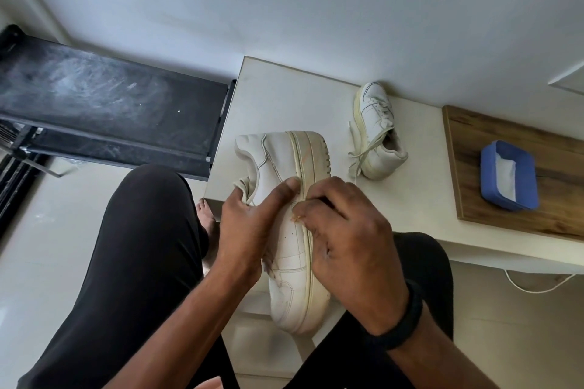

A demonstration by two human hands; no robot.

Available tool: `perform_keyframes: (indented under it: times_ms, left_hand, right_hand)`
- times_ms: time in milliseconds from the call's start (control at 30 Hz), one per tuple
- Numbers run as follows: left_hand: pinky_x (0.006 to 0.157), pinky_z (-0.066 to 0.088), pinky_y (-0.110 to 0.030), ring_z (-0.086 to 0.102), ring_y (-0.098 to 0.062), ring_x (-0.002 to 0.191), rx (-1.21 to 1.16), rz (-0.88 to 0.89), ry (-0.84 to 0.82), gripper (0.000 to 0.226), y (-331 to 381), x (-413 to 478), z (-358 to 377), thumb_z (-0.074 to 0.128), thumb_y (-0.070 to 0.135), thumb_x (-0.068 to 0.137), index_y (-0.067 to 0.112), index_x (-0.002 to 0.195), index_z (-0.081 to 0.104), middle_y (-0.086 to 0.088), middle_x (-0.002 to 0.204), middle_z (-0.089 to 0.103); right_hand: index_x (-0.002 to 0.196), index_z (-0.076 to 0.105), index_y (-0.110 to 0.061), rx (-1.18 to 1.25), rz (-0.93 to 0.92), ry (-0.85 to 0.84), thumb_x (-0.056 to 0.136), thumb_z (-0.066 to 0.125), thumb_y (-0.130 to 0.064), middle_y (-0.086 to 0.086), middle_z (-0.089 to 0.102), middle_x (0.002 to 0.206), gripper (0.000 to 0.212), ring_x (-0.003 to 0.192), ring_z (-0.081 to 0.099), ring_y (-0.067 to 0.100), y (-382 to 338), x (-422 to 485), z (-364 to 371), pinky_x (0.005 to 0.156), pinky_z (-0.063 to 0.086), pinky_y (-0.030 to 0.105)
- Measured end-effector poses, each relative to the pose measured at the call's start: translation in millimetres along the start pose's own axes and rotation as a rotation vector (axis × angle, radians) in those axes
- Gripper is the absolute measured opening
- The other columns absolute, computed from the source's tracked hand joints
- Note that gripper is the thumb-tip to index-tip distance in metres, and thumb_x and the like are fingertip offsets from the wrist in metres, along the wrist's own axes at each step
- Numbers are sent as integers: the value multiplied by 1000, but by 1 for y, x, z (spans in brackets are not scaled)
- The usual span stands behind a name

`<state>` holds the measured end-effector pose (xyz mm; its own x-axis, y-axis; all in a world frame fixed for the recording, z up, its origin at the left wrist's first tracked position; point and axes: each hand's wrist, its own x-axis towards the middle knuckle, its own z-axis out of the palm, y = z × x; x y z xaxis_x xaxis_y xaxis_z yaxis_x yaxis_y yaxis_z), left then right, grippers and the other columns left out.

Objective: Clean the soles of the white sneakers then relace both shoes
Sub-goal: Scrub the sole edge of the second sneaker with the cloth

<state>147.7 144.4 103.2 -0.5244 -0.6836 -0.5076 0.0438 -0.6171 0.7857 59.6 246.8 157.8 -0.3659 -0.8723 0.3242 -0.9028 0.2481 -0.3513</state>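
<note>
- Head view, the only one: person seated, held sneaker turned on its side between the knees. Its heel end is at the edge of the surface, its toe points back at the person, and the sole edge faces right.
- Left hand: fingers wrapped round the collar, thumb laid flat along the side panel. It braces the shoe.
- Right hand, with a black wristband: fingers curled tight and pressed against the sole edge mid-length. Something dark peeks out under them. Cannot tell whether they pinch a wipe or tool, or just rub with the nails.
- Second sneaker: on its side on the surface near the wall, well apart from the hands, loose laces trailing. Untouched, by the look of it.
- Blue tray with something white in it sits on a wooden board to the right, near reach.
- Judgement: the step in hand is cleaning the sole edge of shoe one. It looks yellowed, with a faint orange streak toward the heel, so this is early in the task.
- To do it well:
  - Keep the left thumb close behind the working spot so the shoe doesn't roll.
  - Use short strokes along the seam groove, not across it, or dirt may smear onto the side panel.
  - Work from heel to toe, then rotate the shoe.
  - Relace last.
</note>
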Motion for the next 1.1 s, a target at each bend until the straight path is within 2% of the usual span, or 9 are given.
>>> perform_keyframes:
  times_ms: [167,300,367,433,500,600,733,933,1100]
  left_hand:
    - [93,61,-50,79,-27,100,59,42,-46,70,0,0,0,91,41,67,12,125,64,-9,109,81]
    - [95,60,-51,78,-26,102,87,48,-89,81,-2,-1,0,90,48,60,13,128,63,-7,111,80]
    - [97,59,-53,78,-28,104,73,43,-94,80,-2,-1,-1,91,47,61,13,128,63,-8,113,80]
    - [98,58,-51,77,-29,107,41,41,-104,75,-2,-1,-1,92,42,66,12,129,64,-9,115,79]
    - [96,60,-47,76,-29,109,5,49,-106,62,-2,-1,0,91,33,75,10,127,66,-10,115,79]
    - [96,60,-46,77,-30,108,-14,55,-86,55,-1,-1,1,87,30,79,8,125,67,-12,113,79]
    - [101,57,-52,76,-28,110,60,101,-85,67,0,3,-2,92,42,72,11,126,67,-10,116,79]
    - [100,58,-52,76,-26,109,81,127,-118,69,-3,3,-3,89,42,68,12,125,67,-7,116,79]
    - [102,56,-55,74,-30,113,55,137,-138,65,-1,4,-5,85,39,73,10,128,66,-11,120,77]
  right_hand:
    - [87,71,-9,18,95,86,82,69,6,4,61,95,16,86,61,20,11,14,-9,75,56,31]
    - [84,72,-12,-24,189,174,79,76,4,0,62,93,17,82,57,8,23,28,-17,75,42,5]
    - [85,73,-13,-16,199,185,79,78,2,-2,63,93,17,81,56,5,26,31,-19,75,40,1]
    - [86,74,-12,-7,159,156,80,78,2,-1,64,93,15,82,60,8,22,30,-19,76,45,5]
    - [87,74,-10,15,110,87,81,76,1,1,63,93,13,83,63,14,11,24,-15,74,56,21]
    - [87,72,-10,29,61,15,79,75,4,0,61,91,17,82,63,17,1,14,-9,70,57,31]
    - [86,73,-12,65,101,65,82,75,1,-1,62,92,13,82,63,13,9,17,-13,73,56,26]
    - [85,73,-14,21,199,207,80,81,-2,-3,64,92,15,81,53,-2,21,34,-18,75,44,2]
    - [88,74,-12,28,148,185,83,76,-1,-1,65,94,12,82,60,6,8,31,-15,74,50,11]
